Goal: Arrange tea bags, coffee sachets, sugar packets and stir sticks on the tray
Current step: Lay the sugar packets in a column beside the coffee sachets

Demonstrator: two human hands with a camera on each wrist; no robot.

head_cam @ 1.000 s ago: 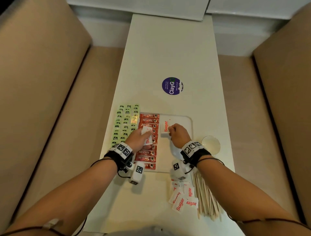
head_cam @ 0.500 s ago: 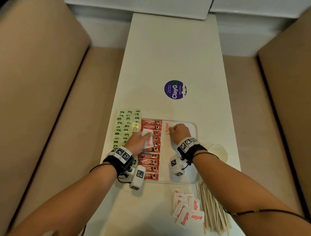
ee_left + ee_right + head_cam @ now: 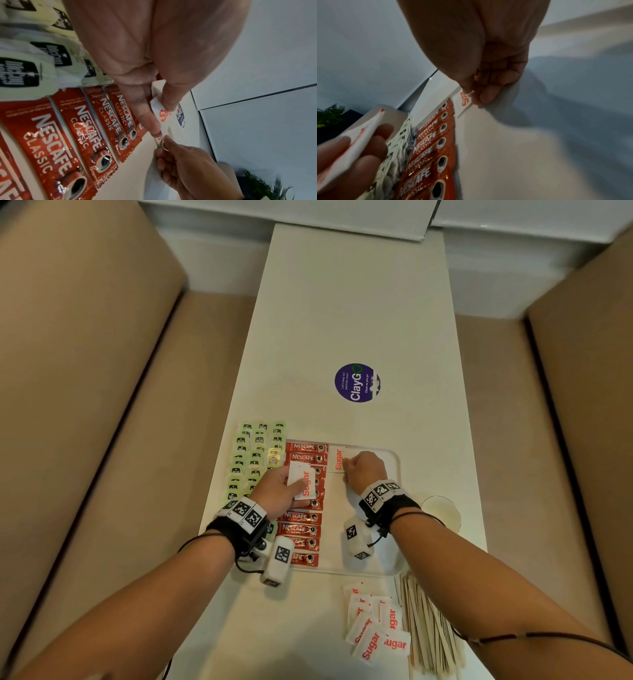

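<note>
Head view: even, soft indoor light, fairly bright; table (image 3: pixel 359 313) reads pale w/ no hard glare. Edges bow outward, wide-angle warp. Soft shadows under the forearms. Left wrist view: hand (image 3: pixel 154 54) close to lens, blurred; coffee sachets (image 3: pixel 56 135) sharp-ish w/ small specular glints on foil. Right wrist view: dimmer, grainy, bluish cast; broad soft shadow of right hand (image 3: pixel 488 60) falls across tray (image 3: pixel 539 135); near fingers at lower left badly out of focus.

- Tray (image 3: pixel 394 467) near the table's (image 3: pixel 342 302) near edge.
- Coffee sachets (image 3: pixel 301 518) along tray's left side; tea bags (image 3: pixel 253 457) just left.
- Loose sugar packets (image 3: pixel 373 631), stir sticks (image 3: pixel 431 631) at near-right corner.
</note>
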